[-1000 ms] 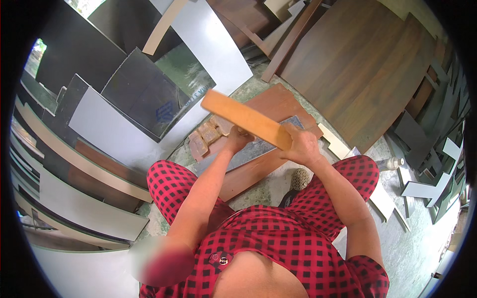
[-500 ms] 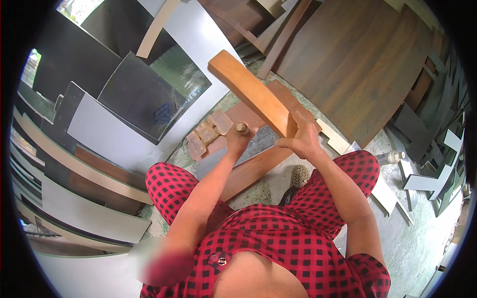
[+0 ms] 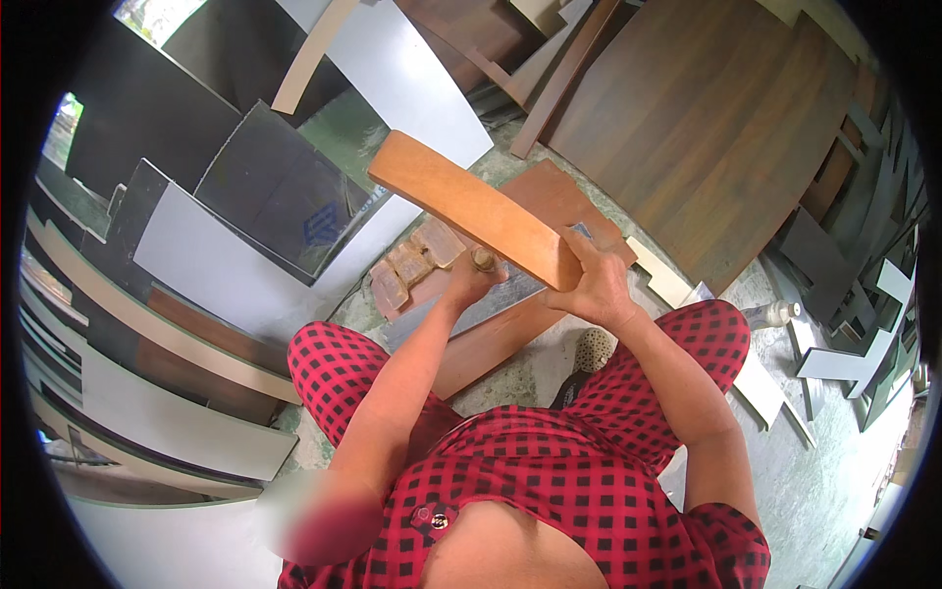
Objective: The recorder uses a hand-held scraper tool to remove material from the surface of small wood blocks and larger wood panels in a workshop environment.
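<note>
Two hands: right hand [image 3: 597, 291] grips one plank [image 3: 469, 208].

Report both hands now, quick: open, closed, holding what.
Left hand: closed on a small wooden object under the board; what it is cannot be told.
Right hand: closed on the near end of the orange-brown wooden board.

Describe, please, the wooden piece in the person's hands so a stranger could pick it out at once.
Above the red checked lap, the right hand grips the near end of an orange-brown curved wooden slat, raised off the floor. Unlike the flat dark and grey panels around it, it is narrow, glossy and bowed.
</note>
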A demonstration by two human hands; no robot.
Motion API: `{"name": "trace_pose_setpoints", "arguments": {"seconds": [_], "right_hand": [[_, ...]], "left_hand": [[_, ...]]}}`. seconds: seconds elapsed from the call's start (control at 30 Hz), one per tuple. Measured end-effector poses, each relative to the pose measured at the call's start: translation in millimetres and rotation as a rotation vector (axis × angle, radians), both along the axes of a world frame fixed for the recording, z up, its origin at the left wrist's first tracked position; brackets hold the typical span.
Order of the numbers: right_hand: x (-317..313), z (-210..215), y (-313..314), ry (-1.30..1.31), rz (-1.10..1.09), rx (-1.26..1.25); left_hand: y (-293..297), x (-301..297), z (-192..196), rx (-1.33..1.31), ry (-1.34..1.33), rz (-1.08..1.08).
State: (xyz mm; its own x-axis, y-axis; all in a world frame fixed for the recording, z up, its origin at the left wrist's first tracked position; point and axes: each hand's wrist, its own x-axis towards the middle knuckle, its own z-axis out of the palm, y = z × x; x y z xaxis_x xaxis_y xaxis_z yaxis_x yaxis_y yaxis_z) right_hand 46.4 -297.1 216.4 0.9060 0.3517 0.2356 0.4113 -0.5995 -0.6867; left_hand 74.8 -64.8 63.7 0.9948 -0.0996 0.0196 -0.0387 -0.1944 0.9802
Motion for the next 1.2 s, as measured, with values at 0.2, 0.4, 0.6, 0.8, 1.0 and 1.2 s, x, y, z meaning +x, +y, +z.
{"name": "trace_pose_setpoints", "arguments": {"seconds": [0.2,0.4,0.6,0.8,1.0,1.2], "right_hand": [[-3,0,-5,-0.074,0.067,-0.005],[1,-4,-7,0.077,0.073,-0.4],[-3,0,-4,-0.13,0.001,-0.024],[2,-4,-5,0.001,0.103,-0.342],[-3,-1,-1,-0.118,0.038,-0.098],[0,-2,-5,-0.063,0.116,-0.132]], "left_hand": [[-4,1,3,0.005,-0.121,0.008],[-6,4,2,0.291,-0.305,0.061],[0,7,-7,-0.205,0.069,-0.024],[6,7,-8,0.42,-0.379,0.021],[3,6,2,0.033,-0.135,-0.038],[1,3,8,0.03,-0.188,-0.022]]}}
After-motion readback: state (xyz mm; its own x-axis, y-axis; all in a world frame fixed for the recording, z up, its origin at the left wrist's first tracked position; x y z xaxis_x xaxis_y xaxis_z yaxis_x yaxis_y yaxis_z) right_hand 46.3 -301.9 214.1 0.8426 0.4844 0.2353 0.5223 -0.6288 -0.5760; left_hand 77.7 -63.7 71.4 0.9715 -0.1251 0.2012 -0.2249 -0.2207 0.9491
